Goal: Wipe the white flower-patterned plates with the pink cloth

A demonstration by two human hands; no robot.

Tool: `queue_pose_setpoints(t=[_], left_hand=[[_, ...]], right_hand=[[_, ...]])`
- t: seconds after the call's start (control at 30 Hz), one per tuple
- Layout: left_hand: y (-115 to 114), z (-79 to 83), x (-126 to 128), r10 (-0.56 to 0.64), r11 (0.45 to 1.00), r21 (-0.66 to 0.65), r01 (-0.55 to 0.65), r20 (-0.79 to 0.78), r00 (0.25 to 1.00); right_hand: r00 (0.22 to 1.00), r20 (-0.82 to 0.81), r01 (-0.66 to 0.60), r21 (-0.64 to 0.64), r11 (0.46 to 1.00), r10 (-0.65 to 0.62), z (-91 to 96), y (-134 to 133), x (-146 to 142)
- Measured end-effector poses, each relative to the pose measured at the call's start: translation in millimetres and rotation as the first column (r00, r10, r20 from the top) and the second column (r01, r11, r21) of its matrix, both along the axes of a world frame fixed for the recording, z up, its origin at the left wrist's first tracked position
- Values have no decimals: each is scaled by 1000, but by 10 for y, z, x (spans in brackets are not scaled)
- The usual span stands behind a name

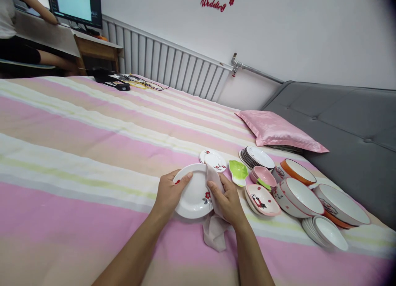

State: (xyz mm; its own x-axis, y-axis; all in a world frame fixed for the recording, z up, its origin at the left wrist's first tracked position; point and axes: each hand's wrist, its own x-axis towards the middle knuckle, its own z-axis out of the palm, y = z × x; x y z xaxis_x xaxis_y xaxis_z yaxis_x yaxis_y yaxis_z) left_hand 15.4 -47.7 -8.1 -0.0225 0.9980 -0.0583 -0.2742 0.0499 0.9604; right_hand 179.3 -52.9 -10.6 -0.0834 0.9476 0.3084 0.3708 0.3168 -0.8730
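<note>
A white plate [194,195] with red flowers is held up above the striped bed, tilted toward me. My left hand [171,190] grips its left rim, thumb on the face and fingers behind. At the right rim, my right hand [225,197] is closed on a greyish-pink cloth [215,234], which folds over the plate's edge and hangs below. Just beyond lie white flowered plates [213,160]. A green leaf-shaped dish [238,173] is to the right of my right hand.
Right of my hands stand stacked dark-edged plates [258,157], pink bowls [264,176], cat-patterned dishes [262,200], large bowls [300,197] and small white bowls [329,233]. A pink pillow [280,131] rests by the grey headboard [346,125]. Cables [144,82] lie far back; a person [18,34] sits at a desk.
</note>
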Motion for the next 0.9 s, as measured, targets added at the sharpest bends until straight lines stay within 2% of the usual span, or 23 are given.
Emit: queue_pose_setpoints(t=[0.23, 0.5, 0.77, 0.9], left_hand=[[8, 17, -6, 143, 990, -2, -144, 104, 984], [15, 31, 0, 230, 973, -28, -229, 204, 952], [29, 43, 3, 269, 963, -69, -261, 199, 942], [21, 42, 2, 272, 962, -79, -261, 204, 940]], right_hand=[[998, 59, -10, -12, 1000, 11, -36, 9, -13], [992, 93, -82, -46, 996, 86, -45, -4, -33], [1000, -23, 13, 37, 999, -12, -129, 27, -39], [998, -15, 60, 118, 991, -59, -132, 43, -61]])
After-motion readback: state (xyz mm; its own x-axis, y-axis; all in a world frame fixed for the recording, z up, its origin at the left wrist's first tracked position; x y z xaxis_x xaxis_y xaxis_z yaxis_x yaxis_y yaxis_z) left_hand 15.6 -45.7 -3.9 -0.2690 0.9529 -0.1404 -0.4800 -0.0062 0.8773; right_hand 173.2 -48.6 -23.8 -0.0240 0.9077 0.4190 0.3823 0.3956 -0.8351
